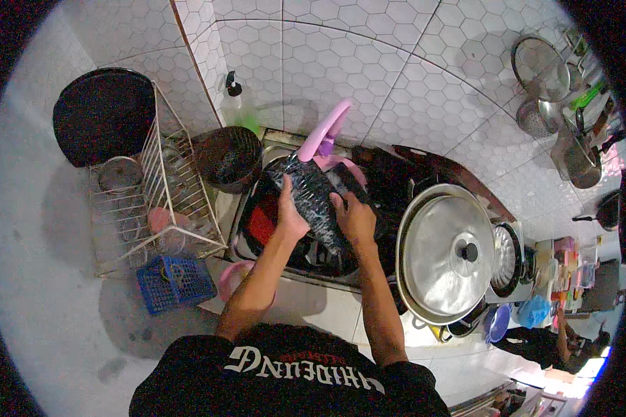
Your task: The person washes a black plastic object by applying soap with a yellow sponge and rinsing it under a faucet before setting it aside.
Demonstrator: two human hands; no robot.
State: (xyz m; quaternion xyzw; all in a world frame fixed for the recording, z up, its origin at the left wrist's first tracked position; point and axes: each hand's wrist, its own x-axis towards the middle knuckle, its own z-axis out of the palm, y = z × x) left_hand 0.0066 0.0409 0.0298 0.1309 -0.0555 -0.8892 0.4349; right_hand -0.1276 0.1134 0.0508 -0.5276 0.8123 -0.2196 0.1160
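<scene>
Over the kitchen sink (242,245), my left hand (292,216) grips the left side of a dark item covered in soap suds (313,200); its exact kind is unclear. My right hand (357,221) is curled against the right side of that item, and whether its fingers hold something is hidden. A pink ring-shaped plastic part (326,130) stands up behind the dark item, with another pink curved piece beside it. A red object (261,224) and dark, wet things lie in the sink, left of and below the hands.
Left are a white wire dish rack (169,208), a black round pan (104,117), a dark mesh basket (229,159), a soap pump bottle (237,104) and a blue plastic basket (176,284). Right is a large lidded metal pot (443,255). Utensils hang right; another person (558,344) is at far right.
</scene>
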